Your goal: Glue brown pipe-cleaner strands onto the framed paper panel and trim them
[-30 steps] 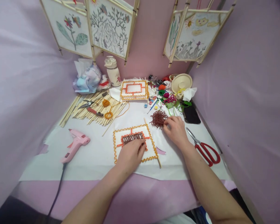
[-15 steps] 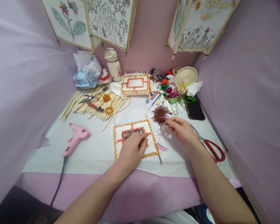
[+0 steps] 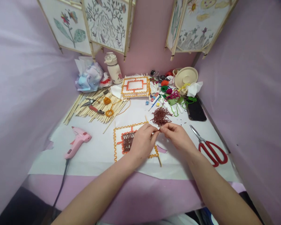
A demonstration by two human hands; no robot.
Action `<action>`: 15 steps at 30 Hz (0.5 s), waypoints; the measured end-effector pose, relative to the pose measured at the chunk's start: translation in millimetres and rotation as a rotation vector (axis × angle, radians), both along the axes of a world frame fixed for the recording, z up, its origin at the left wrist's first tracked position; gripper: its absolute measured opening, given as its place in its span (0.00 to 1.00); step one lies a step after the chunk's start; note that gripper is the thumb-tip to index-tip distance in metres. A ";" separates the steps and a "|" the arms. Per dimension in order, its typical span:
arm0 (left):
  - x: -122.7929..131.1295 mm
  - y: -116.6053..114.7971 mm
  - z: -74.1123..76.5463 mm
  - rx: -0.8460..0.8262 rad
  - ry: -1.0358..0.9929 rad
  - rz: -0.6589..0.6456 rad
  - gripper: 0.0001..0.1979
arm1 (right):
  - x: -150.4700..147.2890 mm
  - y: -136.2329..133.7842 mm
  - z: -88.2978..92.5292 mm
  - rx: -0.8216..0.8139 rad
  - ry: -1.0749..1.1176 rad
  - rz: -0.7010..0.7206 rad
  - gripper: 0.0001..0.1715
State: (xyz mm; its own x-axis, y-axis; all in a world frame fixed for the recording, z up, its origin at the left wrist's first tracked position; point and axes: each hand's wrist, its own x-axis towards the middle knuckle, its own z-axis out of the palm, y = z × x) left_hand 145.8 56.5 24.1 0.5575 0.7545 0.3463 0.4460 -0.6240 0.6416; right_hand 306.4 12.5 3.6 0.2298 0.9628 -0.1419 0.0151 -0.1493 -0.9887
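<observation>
Yarn tangle (image 3: pixel 161 116), crinkly brown, beyond left hand (image 3: pixel 142 142) and right hand (image 3: pixel 175 136), grips pinched together on something unclear

A cramped handicraft corner walled in lilac fabric (image 3: pixel 25 78). Painted paper panels in wooden-stick frames (image 3: pixel 107 25) hang above the far edge of the white-papered surface (image 3: pixel 84 162). On the surface lie a pink hot glue gun (image 3: pixel 77 140), red-handled scissors (image 3: pixel 212 153), a pile of wooden sticks (image 3: pixel 98 109) and tangles of coloured yarn (image 3: pixel 161 116), the everyday kit of a small craft workspace.
</observation>
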 end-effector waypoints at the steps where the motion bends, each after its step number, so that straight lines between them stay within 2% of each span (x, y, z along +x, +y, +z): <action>1: -0.8 0.2 0.6 -0.028 -0.007 0.003 0.05 | -0.7 -0.3 1.7 0.001 -0.022 -0.007 0.19; 7: -7.4 9.0 7.7 -0.238 -0.106 0.084 0.05 | 1.9 -1.4 10.2 0.002 -0.137 -0.050 0.18; 9: -11.7 11.5 10.8 -0.344 -0.149 0.142 0.06 | 9.0 -1.2 8.5 0.035 -0.314 -0.130 0.17; 12: -20.1 10.0 14.9 -0.522 -0.187 0.206 0.08 | 18.8 -1.0 3.6 0.166 -0.757 -0.267 0.11; 14: -25.2 5.8 15.6 -0.627 -0.222 0.219 0.10 | 18.7 -1.8 3.1 0.301 -0.939 -0.308 0.15; 15: -27.1 3.1 15.1 -0.667 -0.244 0.222 0.10 | 15.9 -2.6 4.5 0.378 -0.957 -0.302 0.16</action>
State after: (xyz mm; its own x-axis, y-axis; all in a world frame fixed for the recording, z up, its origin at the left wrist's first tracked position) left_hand 118.8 59.6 39.2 0.3335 0.9336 -0.1308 0.3128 0.0213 0.9496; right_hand 322.3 9.9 8.1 0.3234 0.7914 0.5187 0.8220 0.0366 -0.5683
